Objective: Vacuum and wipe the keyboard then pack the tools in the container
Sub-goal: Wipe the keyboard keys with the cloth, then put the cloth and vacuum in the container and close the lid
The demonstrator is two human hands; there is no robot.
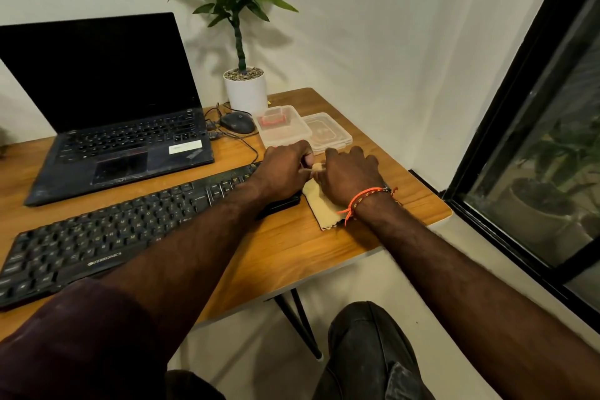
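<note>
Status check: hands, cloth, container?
Left hand and right hand both pinching the cloth, right of the keyboard. Container open, lid beside it. Nothing in the way.

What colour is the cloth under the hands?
Pale yellow flat cloth, beside the black keyboard; head view.

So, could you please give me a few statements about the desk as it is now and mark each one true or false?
1. The laptop screen is dark. True.
2. The container holds a red item. True.
3. The cloth lies left of the keyboard. False: it lies at its right end.
4. The mouse sits on the keyboard. False: it sits on the table near the plant pot.
5. Both hands, left and right, are at the cloth. True.
</note>
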